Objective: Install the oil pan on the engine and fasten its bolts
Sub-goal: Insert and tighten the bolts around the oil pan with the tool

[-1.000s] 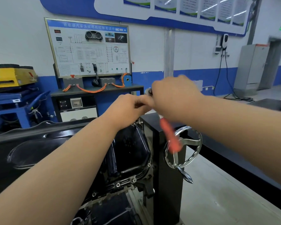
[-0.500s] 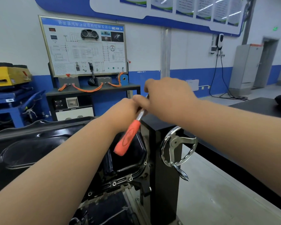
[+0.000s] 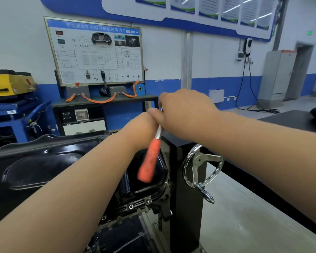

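Two hands met atop the wrench: the right hand gripped its shaft, the left hand hid its hold; the orange handle hung steeper than before.

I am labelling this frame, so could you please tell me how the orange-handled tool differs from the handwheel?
The tool has an orange grip on a straight shaft; the handwheel is a bare metal ring with spokes. The tool is held up at the right hand; the handwheel sits untouched on the black stand. Both show shiny metal.
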Tool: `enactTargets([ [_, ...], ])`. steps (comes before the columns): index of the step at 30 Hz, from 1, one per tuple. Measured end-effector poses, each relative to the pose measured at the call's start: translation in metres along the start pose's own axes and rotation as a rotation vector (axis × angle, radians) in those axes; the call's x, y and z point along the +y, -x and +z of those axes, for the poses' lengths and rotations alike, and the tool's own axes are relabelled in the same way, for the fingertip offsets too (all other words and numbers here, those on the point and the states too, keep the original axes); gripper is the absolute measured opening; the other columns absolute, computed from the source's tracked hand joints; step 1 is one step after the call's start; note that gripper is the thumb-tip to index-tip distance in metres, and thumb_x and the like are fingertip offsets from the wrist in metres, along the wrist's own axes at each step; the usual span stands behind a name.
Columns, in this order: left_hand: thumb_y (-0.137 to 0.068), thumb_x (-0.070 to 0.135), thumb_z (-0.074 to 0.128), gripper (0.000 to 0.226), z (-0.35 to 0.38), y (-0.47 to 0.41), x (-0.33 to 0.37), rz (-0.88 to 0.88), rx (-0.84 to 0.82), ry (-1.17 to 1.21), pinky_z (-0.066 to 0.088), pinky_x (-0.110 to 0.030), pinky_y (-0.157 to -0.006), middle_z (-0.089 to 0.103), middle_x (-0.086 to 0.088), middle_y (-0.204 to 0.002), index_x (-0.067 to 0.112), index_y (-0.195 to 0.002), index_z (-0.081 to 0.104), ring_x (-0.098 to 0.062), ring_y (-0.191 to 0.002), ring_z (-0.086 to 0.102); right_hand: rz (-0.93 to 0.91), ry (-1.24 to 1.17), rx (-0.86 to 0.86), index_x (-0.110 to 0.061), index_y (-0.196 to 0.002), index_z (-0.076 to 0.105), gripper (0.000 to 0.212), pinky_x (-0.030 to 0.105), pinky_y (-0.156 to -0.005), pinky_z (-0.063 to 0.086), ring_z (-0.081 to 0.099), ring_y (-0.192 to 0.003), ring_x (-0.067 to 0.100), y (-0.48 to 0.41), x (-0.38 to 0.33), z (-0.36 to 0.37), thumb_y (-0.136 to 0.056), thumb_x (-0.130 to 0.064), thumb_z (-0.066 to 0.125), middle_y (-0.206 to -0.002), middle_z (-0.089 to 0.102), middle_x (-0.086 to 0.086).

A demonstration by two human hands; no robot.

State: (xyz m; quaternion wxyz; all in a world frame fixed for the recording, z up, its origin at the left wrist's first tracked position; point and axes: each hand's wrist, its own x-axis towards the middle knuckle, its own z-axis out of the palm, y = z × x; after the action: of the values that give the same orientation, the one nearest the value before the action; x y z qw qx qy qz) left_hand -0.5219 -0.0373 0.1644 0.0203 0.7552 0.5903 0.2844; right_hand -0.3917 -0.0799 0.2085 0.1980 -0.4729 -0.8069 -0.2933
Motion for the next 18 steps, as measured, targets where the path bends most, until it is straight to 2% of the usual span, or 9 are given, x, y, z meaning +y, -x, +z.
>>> enactTargets([
  [2,-0.092,0.004,0.037,0.035,-0.001,0.003,-0.003,0.052,0.031,-0.015,0.039,-0.017,-0.056,0.043,0.014,-0.064,0.027,-0.065,0.035,-0.006,-0.059,0.048,-0.151,0.060,0.051,-0.015,-0.117,0.046,0.031,0.028,-0.046,0.023,0.041,-0.057,0.023,-0.005,0.006,-0.005,-0.095,-0.037,0.046,-0.066,0.035,0.000],
  [4,-0.096,0.016,0.037,0.018,-0.002,0.006,-0.006,0.107,0.022,0.020,0.039,-0.012,-0.059,0.058,0.016,-0.078,0.026,-0.085,0.046,0.003,-0.068,0.055,-0.338,0.118,0.088,-0.018,-0.120,0.045,0.034,0.031,-0.050,0.033,0.055,-0.078,0.027,-0.009,0.021,-0.012,-0.091,-0.034,0.054,-0.079,0.052,-0.001],
  [6,-0.099,0.021,0.036,0.011,0.001,0.005,-0.005,0.131,0.013,0.021,0.049,-0.029,-0.073,0.066,0.009,-0.098,0.021,-0.105,0.044,-0.008,-0.082,0.061,-0.384,0.080,0.060,-0.024,-0.123,0.047,0.037,0.038,-0.067,0.046,0.055,-0.099,0.024,-0.010,0.033,-0.019,-0.089,-0.033,0.058,-0.101,0.061,-0.003],
  [7,-0.099,0.023,0.037,0.013,0.002,0.003,-0.005,0.130,0.002,0.000,0.050,-0.038,-0.076,0.067,0.003,-0.100,0.019,-0.109,0.043,-0.017,-0.085,0.062,-0.365,0.041,0.052,-0.025,-0.125,0.047,0.039,0.039,-0.073,0.046,0.055,-0.101,0.023,-0.009,0.035,-0.018,-0.089,-0.033,0.058,-0.106,0.061,-0.005],
  [9,-0.099,0.029,0.038,0.014,0.001,0.005,-0.005,0.134,0.030,-0.017,0.049,-0.042,-0.069,0.065,-0.004,-0.090,0.018,-0.106,0.042,-0.024,-0.079,0.060,-0.323,0.042,0.095,-0.025,-0.129,0.042,0.043,0.033,-0.066,0.042,0.056,-0.088,0.025,-0.005,0.031,-0.012,-0.091,-0.039,0.054,-0.101,0.063,-0.004],
  [11,-0.097,0.030,0.040,0.012,0.000,0.005,-0.009,0.145,0.029,-0.071,0.044,-0.033,-0.059,0.061,-0.005,-0.085,0.018,-0.099,0.043,-0.018,-0.069,0.055,-0.196,0.074,0.089,-0.021,-0.130,0.040,0.047,0.032,-0.058,0.037,0.052,-0.074,0.026,-0.003,0.025,-0.003,-0.092,-0.049,0.044,-0.084,0.059,-0.001],
  [14,-0.093,0.024,0.041,0.009,-0.002,0.005,-0.011,0.157,0.014,-0.202,0.038,-0.027,-0.052,0.063,-0.006,-0.086,0.024,-0.087,0.047,-0.011,-0.061,0.050,-0.016,-0.139,-0.005,-0.020,-0.128,0.044,0.052,0.034,-0.062,0.039,0.049,-0.080,0.025,-0.003,0.025,-0.001,-0.090,-0.056,0.045,-0.087,0.052,0.002],
  [17,-0.097,0.033,0.039,0.019,-0.005,0.007,-0.011,0.168,0.069,-0.083,0.046,-0.034,-0.064,0.065,0.001,-0.085,0.025,-0.094,0.057,-0.020,-0.073,0.058,-0.247,0.021,0.053,-0.023,-0.132,0.036,0.048,0.033,-0.056,0.037,0.051,-0.078,0.026,-0.008,0.028,-0.007,-0.091,-0.040,0.053,-0.086,0.053,0.000],
  [18,-0.097,0.033,0.040,0.019,-0.005,0.007,-0.011,0.163,0.067,-0.071,0.046,-0.033,-0.066,0.065,0.002,-0.085,0.025,-0.091,0.056,-0.019,-0.076,0.058,-0.334,0.069,0.072,-0.024,-0.131,0.036,0.044,0.035,-0.061,0.041,0.053,-0.084,0.027,-0.009,0.031,-0.008,-0.092,-0.031,0.053,-0.093,0.057,0.000],
])
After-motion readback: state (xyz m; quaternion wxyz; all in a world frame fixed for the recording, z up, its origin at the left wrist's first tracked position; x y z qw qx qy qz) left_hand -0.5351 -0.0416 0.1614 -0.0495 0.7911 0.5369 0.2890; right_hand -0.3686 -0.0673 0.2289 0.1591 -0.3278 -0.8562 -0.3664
